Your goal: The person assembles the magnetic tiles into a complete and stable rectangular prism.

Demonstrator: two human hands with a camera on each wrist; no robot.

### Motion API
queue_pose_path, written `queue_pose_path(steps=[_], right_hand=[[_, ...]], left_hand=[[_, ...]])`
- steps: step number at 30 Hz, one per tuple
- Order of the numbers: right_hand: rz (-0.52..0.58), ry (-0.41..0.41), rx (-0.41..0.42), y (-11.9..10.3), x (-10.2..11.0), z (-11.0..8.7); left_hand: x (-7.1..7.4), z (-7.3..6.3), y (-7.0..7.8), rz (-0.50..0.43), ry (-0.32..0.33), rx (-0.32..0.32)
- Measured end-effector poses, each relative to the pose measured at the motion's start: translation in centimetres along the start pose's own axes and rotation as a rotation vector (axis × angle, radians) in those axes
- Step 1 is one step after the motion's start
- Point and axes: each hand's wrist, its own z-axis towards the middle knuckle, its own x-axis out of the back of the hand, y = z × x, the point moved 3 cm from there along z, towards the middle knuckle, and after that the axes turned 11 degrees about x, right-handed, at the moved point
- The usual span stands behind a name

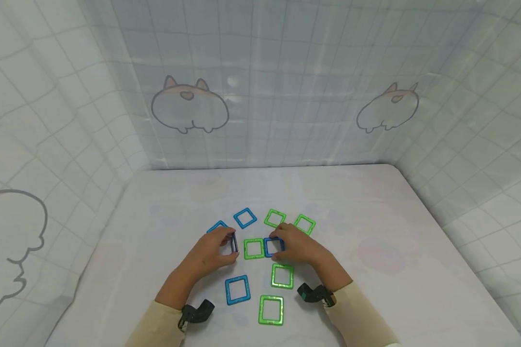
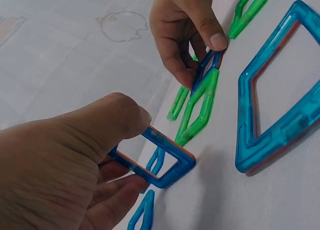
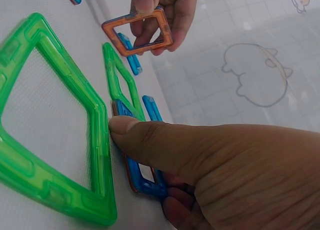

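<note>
My left hand (image 1: 229,246) pinches a blue square tile (image 1: 233,242) with an orange back and holds it upright on edge, just left of a flat green square (image 1: 254,248). In the left wrist view that tile (image 2: 172,166) sits between thumb and fingers. My right hand (image 1: 278,244) grips a second blue square (image 1: 270,247) against the green square's right side. The right wrist view has the thumb on this blue tile (image 3: 140,179), which stands tilted beside the green square (image 3: 116,64). The left hand's tile (image 3: 113,38) shows its orange face there.
Loose tiles lie flat on the white cloth table (image 1: 373,207): two blue squares (image 1: 245,218) (image 1: 237,289), a half-hidden blue one (image 1: 214,225), and several green ones (image 1: 275,218) (image 1: 304,224) (image 1: 282,276) (image 1: 271,310). Cloth walls close in the back and sides.
</note>
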Motion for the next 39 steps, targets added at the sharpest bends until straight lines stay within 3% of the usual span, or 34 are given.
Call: queue_pose_path(steps=[14, 28, 39], right_hand=[[-0.006, -0.005, -0.007, -0.1, 0.1, 0.0], [-0.006, -0.014, -0.018, -0.4, 0.0, 0.0], [-0.010, -0.021, -0.029, -0.3, 0.1, 0.1]], left_hand=[[-0.3, 0.5, -0.3, -0.067, -0.038, -0.019], [-1.1, 0.7, 0.0, -0.137, -0.091, 0.016], [-1.3, 0.9, 0.0, -0.182, -0.118, -0.017]])
